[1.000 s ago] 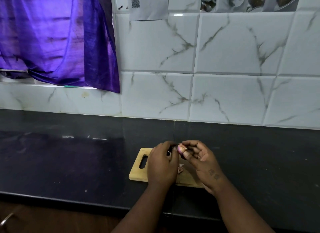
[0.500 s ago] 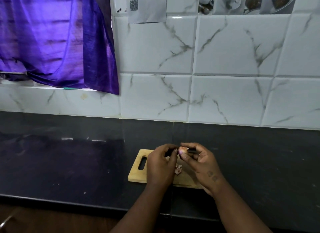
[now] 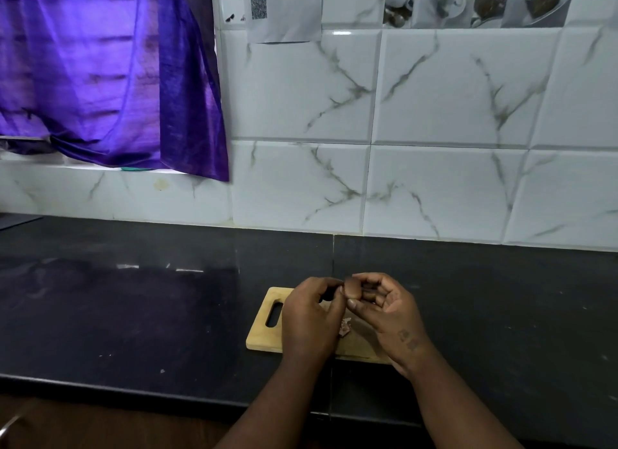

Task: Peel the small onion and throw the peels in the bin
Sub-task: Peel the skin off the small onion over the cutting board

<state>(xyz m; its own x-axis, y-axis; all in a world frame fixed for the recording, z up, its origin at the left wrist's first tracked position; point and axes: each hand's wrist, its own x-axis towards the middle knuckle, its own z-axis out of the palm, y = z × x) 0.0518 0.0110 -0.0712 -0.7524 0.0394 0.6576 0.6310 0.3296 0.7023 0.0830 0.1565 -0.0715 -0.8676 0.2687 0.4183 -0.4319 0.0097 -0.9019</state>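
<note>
Now my left hand (image 3: 311, 318) and right hand (image 3: 389, 315) both pinch the small onion (image 3: 351, 288) just above the wooden cutting board (image 3: 262, 336), where peel scraps (image 3: 344, 329) lie.

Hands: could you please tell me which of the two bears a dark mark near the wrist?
The right hand, whose palm is turned partly upward, bears it; the left hand shows only an unmarked back.

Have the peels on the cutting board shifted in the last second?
No. The peels sit as far right of the handle slot of the cutting board as before, below the onion pinched between left hand and right hand.
</note>
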